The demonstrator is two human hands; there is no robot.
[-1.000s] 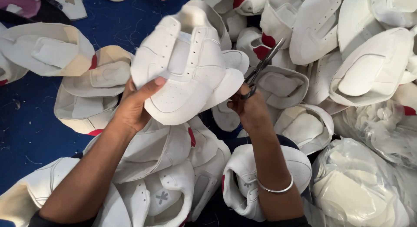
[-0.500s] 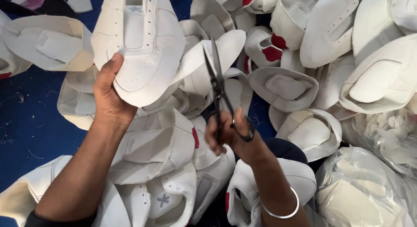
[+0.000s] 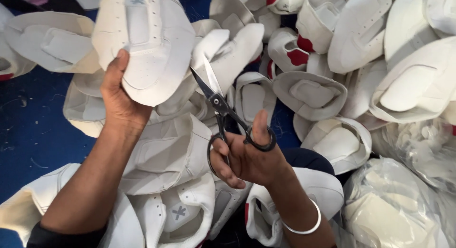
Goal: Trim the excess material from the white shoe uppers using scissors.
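My left hand (image 3: pixel 118 93) grips a white shoe upper (image 3: pixel 147 44), holding it up at the top left with its rounded toe end pointing down. My right hand (image 3: pixel 244 155) holds black-handled scissors (image 3: pixel 219 105), thumb through one ring and fingers through the other. The blades are spread apart and point up and left, their tips right at the edge of the held upper. A silver bangle (image 3: pixel 304 224) sits on my right wrist.
Many more white shoe uppers (image 3: pixel 311 93) lie heaped all around, some with red patches (image 3: pixel 298 56). A blue floor surface (image 3: pixel 33 134) shows at the left. Clear plastic bags holding white pieces (image 3: pixel 403 200) lie at the lower right.
My left hand has lifted the upper up and to the left. My right hand with the scissors has swung from the right toward the middle, blades now spread at the upper's edge.
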